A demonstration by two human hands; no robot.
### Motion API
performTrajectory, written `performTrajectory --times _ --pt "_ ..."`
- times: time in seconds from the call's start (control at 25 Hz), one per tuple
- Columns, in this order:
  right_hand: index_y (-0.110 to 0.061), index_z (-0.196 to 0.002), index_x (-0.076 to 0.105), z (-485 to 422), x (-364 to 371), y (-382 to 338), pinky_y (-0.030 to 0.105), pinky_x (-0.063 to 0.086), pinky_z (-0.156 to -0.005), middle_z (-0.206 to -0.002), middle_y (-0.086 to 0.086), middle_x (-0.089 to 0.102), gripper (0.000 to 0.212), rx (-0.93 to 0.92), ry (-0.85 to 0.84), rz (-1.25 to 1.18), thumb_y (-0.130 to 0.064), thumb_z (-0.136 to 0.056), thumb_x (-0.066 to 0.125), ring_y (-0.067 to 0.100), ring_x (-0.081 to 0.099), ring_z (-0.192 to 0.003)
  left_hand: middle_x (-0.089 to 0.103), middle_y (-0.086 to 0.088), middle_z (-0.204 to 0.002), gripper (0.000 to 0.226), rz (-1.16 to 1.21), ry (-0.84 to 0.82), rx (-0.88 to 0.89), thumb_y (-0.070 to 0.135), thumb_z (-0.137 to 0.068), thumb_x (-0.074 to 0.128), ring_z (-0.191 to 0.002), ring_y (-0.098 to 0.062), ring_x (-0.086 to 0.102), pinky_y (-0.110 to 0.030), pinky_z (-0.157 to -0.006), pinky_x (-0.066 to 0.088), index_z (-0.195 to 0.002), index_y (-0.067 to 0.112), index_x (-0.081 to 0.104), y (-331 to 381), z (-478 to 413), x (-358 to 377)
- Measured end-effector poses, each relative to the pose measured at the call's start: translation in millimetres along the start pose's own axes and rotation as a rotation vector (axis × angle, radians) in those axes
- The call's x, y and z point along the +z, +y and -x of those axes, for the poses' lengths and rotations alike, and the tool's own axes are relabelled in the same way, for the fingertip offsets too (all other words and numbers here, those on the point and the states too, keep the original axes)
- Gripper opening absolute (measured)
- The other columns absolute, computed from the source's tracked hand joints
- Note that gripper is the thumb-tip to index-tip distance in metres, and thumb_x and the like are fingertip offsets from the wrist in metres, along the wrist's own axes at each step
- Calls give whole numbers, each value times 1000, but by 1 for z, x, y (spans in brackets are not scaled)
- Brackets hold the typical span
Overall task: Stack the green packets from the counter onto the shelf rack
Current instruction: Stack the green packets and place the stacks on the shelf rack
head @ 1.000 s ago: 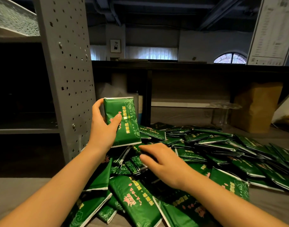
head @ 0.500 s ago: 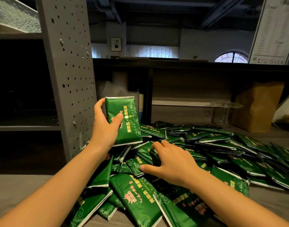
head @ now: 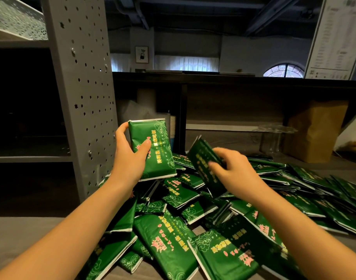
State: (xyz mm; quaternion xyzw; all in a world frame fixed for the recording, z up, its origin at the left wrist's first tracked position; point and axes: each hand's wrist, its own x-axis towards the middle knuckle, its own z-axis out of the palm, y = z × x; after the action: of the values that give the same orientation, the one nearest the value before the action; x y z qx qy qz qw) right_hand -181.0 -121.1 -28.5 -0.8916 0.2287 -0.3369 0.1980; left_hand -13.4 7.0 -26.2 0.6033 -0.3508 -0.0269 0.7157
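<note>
Looking down on a grey surface (head: 21, 235) heaped with green packets (head: 173, 239), overlapping at all angles from the near edge out to the far right. At the left, a grey shelf rack (head: 82, 87) with a perforated upright and a dark shelf (head: 29, 158) beside it, plus a white patterned basket (head: 15, 21) on the level above. Beyond the heap, against a dark wooden back unit, a brown paper bag (head: 314, 130) and a clear glass stand (head: 274, 136) just beside it. Farther back, a dim room with a small framed picture (head: 141, 54), an arched window (head: 282, 70) and a white printed board (head: 338, 37) at the upper right.

Gripping, with the left hand (head: 128, 158), one upright packet (head: 153, 150): thumb across the printed face, fingers curled behind the left edge, held above the heap just beside the rack's upright. Pinching, with the right hand (head: 233, 172), a second packet (head: 201, 158), tilted and raised off the heap; blurred, so exact finger placement hard to tell. Held packets near each other but apart.

Grey surface showing at the near left, in front of the rack. Packets lying right up to the foot of the upright and close to the near edge. Open air above the heap between hands and back unit. Shelf opening to the left too dark to read.
</note>
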Motion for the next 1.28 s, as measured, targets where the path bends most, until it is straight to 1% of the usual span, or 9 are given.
performTrajectory --times 0.16,0.28,0.44,0.56,0.84,1.04,1.12,1.2,1.28 --pt "-28 -99 61 2 -8 -11 29 58 -72 -98 -4 70 27 51 85 -679 -5 -96 47 12 69 -86 53 3 -121 53 11 -67 -67 17 -96 50 -99 -16 59 -31 -82 49 -142 25 25 3 10 8" --pt "-30 -102 62 5 -3 -18 28 58 -67 -98 -2 73 33 61 43 -909 -2 -96 45 14 70 -84 56 15 -104 49 81 -152 -136 18 -97 48 -92 -8 60 -26 -73 50 -140 27 26 9 23 19" --pt "-28 -120 57 6 23 -19 34 56 -82 -113 -1 68 36 70 63 -851 -5 -95 46 15 67 -100 59 6 -110 32 164 -207 -156 19 -100 40 -104 -16 61 -38 -91 50 -127 33 31 11 38 31" --pt "-33 -140 39 12 43 -20 45 45 -102 -136 -4 52 53 73 75 -766 -29 -88 50 16 52 -123 61 -1 -115 36 219 -211 -156 33 -100 34 -102 -16 63 -39 -87 53 -136 34 27 9 42 33" --pt "-35 -150 18 17 55 -20 40 35 -111 -147 -11 39 60 42 18 -781 -27 -95 41 8 39 -134 57 14 -101 52 100 -265 -79 14 -95 49 -71 16 60 -4 -55 45 -134 34 20 6 49 37" --pt "-28 -147 26 8 34 -16 15 38 -101 -141 -10 39 47 133 -18 -709 -20 -102 36 4 42 -126 56 17 -106 51 58 -191 -35 14 -94 52 -90 1 61 -17 -76 53 -133 33 26 4 36 29" --pt "-27 -144 33 4 26 -8 25 39 -103 -135 -4 48 43 139 21 -589 -20 -101 37 11 47 -123 57 13 -110 52 76 -146 -36 14 -94 52 -100 -9 61 -27 -84 54 -137 29 27 5 28 23" --pt "-22 -136 46 3 23 -4 34 41 -103 -125 -2 57 37 97 25 -433 -16 -100 40 11 53 -115 58 9 -110 50 95 -93 -51 14 -94 52 -97 -12 61 -22 -72 54 -137 26 30 7 20 16" --pt "-18 -129 55 7 25 -4 26 42 -102 -121 -4 61 33 9 -42 -244 -15 -98 44 6 54 -111 57 5 -111 52 92 -43 -71 15 -94 52 -99 -14 59 -22 -70 51 -140 23 29 7 12 10"
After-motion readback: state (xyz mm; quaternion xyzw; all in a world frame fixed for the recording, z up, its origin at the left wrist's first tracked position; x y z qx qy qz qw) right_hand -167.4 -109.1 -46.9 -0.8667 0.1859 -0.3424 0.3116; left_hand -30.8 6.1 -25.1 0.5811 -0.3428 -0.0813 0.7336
